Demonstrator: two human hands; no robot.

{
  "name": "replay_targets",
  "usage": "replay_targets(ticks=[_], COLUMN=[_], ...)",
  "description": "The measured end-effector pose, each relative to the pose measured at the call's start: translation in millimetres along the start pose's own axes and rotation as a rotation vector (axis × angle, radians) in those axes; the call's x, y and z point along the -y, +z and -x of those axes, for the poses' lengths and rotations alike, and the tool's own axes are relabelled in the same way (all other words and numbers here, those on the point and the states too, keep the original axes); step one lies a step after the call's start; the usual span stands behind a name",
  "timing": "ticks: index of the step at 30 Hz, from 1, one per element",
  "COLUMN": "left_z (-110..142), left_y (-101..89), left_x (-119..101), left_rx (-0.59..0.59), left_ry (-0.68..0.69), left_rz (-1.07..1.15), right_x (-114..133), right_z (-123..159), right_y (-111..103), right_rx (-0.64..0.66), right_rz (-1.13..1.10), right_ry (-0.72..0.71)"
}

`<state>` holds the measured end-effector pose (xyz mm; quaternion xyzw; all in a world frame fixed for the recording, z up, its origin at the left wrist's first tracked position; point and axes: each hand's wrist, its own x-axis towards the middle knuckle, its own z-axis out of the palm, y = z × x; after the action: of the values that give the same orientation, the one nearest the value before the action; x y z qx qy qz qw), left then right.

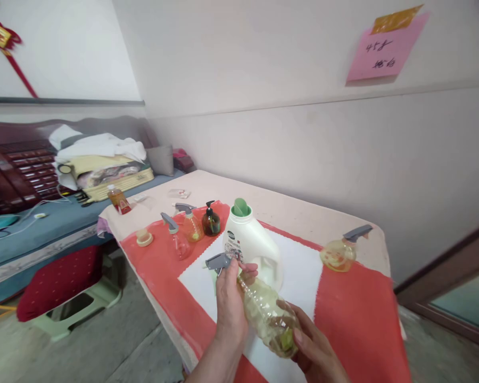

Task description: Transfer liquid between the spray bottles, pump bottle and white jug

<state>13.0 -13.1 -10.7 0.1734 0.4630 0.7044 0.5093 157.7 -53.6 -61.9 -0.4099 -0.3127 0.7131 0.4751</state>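
Note:
A clear yellowish spray bottle [265, 308] with a grey trigger head [219, 261] lies tilted between my two hands, its base toward me on the right. My left hand [230, 298] grips it at the neck, just below the trigger. Around the base wrap the fingers of my right hand [313, 340]. Something yellow-green shows inside near the bottom. Right behind the bottle stands a white detergent jug [250, 234] with a green spout [240, 207] and no cap on it. The jug's lower front is partly hidden by my left hand and the bottle.
On the red cloth [359, 314] and white sheet [303, 255] stand a pinkish spray bottle [179, 244], an orange-tinted one [193, 227], a dark pump bottle [211, 221] and a round cap [144, 238]. Another spray bottle [338, 255] is at right. A drink bottle [118, 199] sits far left, near a red-topped stool [59, 282].

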Motion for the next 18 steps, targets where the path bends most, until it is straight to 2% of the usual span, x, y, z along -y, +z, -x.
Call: replay_targets(ticks=[5,10,13,16,18], left_z=[6,22,33,37,29], left_y=[-1.8,6.3,13.3,12.9,4.8], left_x=[-2,3,4,-11,-29], left_rx=[0.087,0.371,0.469,0.402,0.228], left_ry=[0.030,-0.008,-0.050,-0.005,0.141], left_rz=[-0.074,-0.051,0.011,0.007,-0.053], right_x=[-2,-2,-1,5,11], right_z=[0,-2,-2,-1,1], right_y=[3,-7,-13,-11,-8], right_rx=[-0.026,-0.053,-0.009,0.005,-0.023], right_rz=[-0.014,-0.062,-0.055,0.003,0.042], right_ry=[-0.088,-0.210,-0.223,-0.222,-0.215])
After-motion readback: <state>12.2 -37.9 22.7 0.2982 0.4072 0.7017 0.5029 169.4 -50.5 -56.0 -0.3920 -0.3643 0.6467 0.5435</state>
